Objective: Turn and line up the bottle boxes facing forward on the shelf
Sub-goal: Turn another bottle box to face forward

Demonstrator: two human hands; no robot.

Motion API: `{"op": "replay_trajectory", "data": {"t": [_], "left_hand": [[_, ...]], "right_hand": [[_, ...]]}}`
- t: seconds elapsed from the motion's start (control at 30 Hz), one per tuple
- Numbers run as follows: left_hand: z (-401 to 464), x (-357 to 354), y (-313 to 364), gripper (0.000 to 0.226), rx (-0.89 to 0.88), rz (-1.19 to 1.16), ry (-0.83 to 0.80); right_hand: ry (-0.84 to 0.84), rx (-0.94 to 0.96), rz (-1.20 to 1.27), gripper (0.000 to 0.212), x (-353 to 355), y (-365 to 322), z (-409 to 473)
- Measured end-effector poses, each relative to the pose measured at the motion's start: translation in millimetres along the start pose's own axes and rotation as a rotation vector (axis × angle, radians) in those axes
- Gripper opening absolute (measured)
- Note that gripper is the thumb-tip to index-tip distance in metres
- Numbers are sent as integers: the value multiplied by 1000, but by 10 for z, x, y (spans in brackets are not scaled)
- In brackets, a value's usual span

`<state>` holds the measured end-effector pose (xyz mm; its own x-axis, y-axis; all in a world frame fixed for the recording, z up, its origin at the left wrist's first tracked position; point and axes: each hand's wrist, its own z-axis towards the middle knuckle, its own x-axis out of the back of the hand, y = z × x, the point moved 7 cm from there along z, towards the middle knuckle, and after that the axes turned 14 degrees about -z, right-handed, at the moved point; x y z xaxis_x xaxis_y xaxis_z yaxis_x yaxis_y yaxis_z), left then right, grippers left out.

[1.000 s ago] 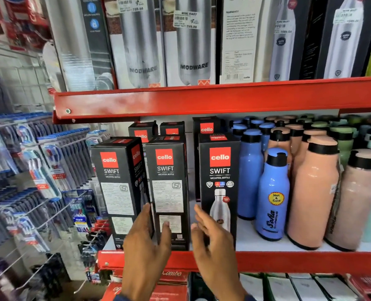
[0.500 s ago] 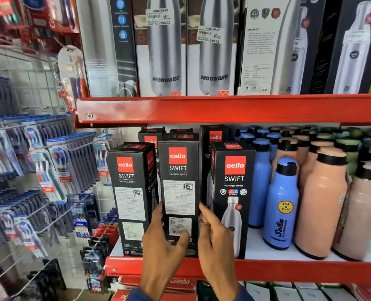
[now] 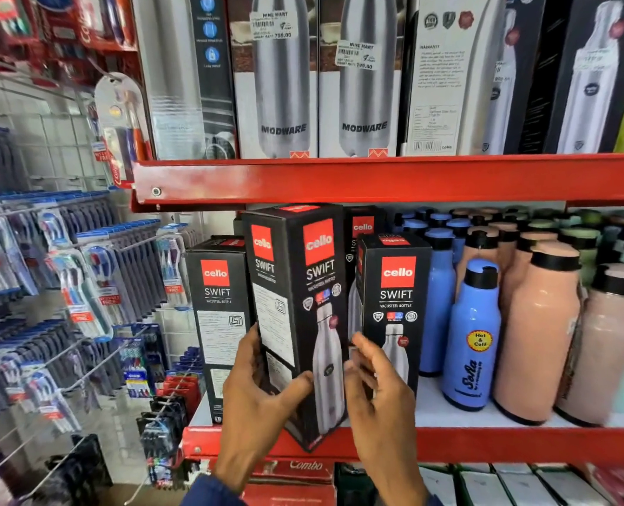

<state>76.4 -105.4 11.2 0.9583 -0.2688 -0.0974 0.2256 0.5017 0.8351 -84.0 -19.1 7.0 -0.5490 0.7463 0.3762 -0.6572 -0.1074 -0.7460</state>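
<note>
Middle bottle box (image 3: 295, 315), lifted and tilted between the hands, half turned. Left hand (image 3: 263, 403) clasps its lower left edge; right hand (image 3: 376, 392) hovers spread beside it. Stiff, smooth carton, probably top-heavy: best held low, on opposite faces.

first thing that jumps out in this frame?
The black Cello Swift box at the front centre of the red shelf, tilted and caught mid-turn, with its bottle picture coming round. The left hand grips its lower part while the right hand hovers open beside it. After that, the blue bottle and peach bottle to the right.
</note>
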Motion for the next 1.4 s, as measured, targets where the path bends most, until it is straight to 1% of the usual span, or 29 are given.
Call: {"op": "replay_trajectory", "data": {"t": [0.07,0.13,0.27,0.33,0.43,0.53,0.7,0.83,0.93,1.03,1.1,1.17,1.2,1.23,1.27,1.33,1.4], "left_hand": [[41,1,-50,84,30,-52,-44],[73,-15,-88,84,55,-70,-106],[107,-69,-153,63,40,-28,-228],[132,-84,-181,58,19,9,-234],[180,-97,-251,57,-28,86,-233],[232,-82,-388,57,-38,155,-204],[259,-79,-644,57,21,281,-184],[224,-79,-646,55,30,315,-193],[174,-23,-679,51,64,346,-189],[16,95,-593,48,71,339,-134],[-98,247,-388,36,-56,349,-11],[-182,407,-120,29,-223,396,145],[-193,478,-25,29,-282,423,208],[-178,538,28,31,-308,453,254],[-139,595,32,41,-295,489,290],[-35,671,-63,69,-202,559,319],[44,689,-170,93,-105,583,294]], "right_hand": [[-76,-11,-6,48,-54,19,16],[-94,-23,14,48,-69,2,32],[-46,-46,52,45,-101,22,67],[-29,-51,76,43,-154,48,86],[-19,-59,102,41,-251,103,128],[-25,-78,85,43,-362,217,160],[-25,-114,5,43,-493,422,143],[-28,-105,-12,43,-507,445,125],[13,-108,-46,43,-477,454,88],[157,-120,-13,41,-366,422,-4],[243,-79,0,41,-300,321,-80],[212,-5,-2,41,-340,156,-131],[148,31,14,39,-409,55,-141],[64,63,28,38,-505,-53,-143],[-20,92,38,39,-603,-169,-144],[-133,124,57,43,-759,-347,-130],[-190,124,75,47,-884,-438,-86]]}}
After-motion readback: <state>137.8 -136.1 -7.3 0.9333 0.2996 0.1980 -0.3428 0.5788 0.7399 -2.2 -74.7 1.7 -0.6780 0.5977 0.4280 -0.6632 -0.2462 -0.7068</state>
